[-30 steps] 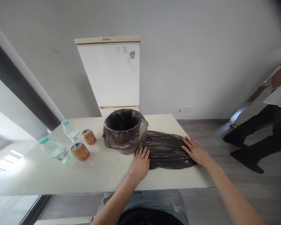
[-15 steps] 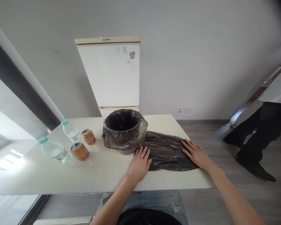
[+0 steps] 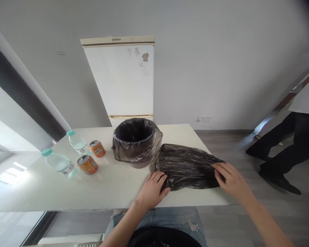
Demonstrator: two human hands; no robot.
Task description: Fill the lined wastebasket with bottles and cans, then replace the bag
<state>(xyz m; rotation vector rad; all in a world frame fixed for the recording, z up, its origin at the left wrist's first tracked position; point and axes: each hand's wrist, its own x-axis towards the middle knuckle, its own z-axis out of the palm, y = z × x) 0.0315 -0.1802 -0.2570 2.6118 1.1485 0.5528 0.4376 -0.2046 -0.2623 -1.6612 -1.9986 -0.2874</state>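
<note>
Black plastic bag (image 3: 187,166) lies on the table (image 3: 113,192) beside the lined bin (image 3: 135,151). The left hand (image 3: 153,188), half open, touches its near-left corner; whether the right hand (image 3: 229,176) pinches it is unclear. Hard tugging could tear it.

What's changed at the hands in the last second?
The right hand, flat before, has shifted right, curling onto the loose black bag, whose right end spread outward; the left hand, also curling, slid nearer. Whether either grips is unclear. Bin, bottles and cans stayed put.
</note>
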